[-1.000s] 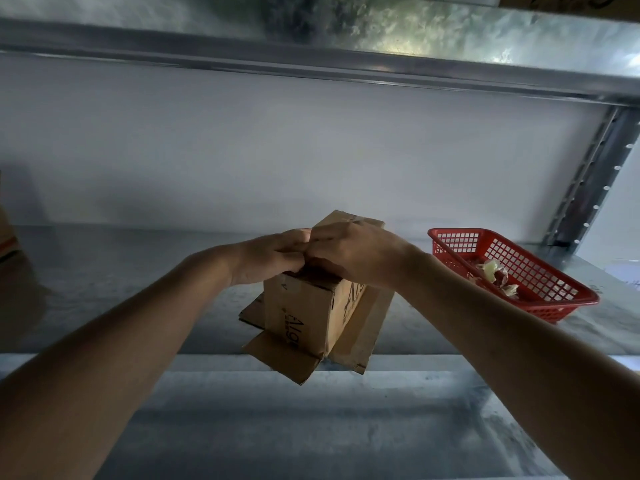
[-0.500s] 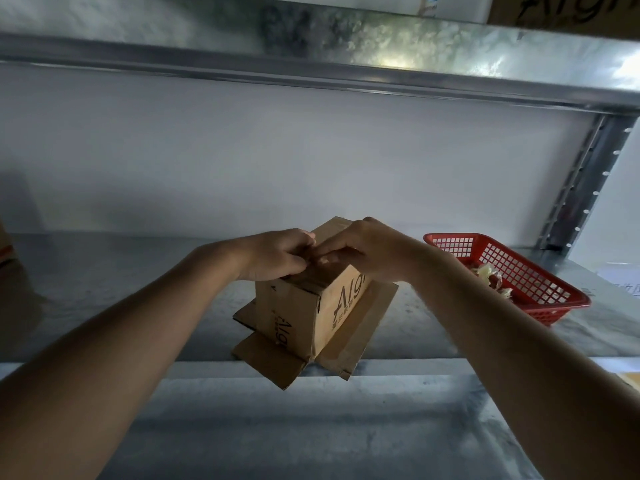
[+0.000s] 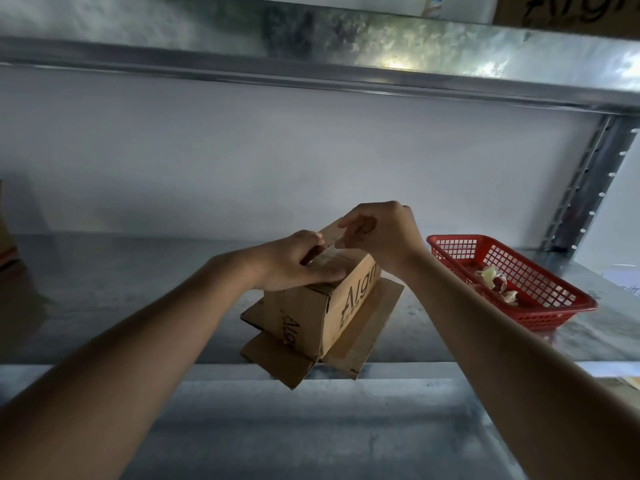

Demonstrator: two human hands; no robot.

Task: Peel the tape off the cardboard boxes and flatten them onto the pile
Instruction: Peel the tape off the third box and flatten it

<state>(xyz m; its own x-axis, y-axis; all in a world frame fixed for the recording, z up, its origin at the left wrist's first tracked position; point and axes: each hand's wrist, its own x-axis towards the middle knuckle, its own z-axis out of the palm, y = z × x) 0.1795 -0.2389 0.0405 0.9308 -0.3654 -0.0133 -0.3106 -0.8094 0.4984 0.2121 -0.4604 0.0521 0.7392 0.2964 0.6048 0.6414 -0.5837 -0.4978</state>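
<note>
A small brown cardboard box [image 3: 325,313] printed with dark letters stands on a pile of flattened cardboard [image 3: 367,337] at the front edge of a metal shelf. My left hand [image 3: 301,261] rests on the near end of the box top, fingers pressing down beside the taped seam. My right hand [image 3: 381,230] is raised just above the far end of the top and pinches a strip of clear tape [image 3: 330,245] that runs from its fingertips down to the seam.
A red plastic basket [image 3: 540,313] with crumpled tape scraps sits on the shelf [image 3: 138,289] to the right. A slotted upright post [image 3: 585,188] stands at the back right. Another shelf [image 3: 311,39] runs overhead. A brown box edge [image 3: 7,247] shows at far left.
My right hand has lifted off the box top and moved up and back, drawing the tape away from the seam. My left hand has flattened onto the near end of the top.
</note>
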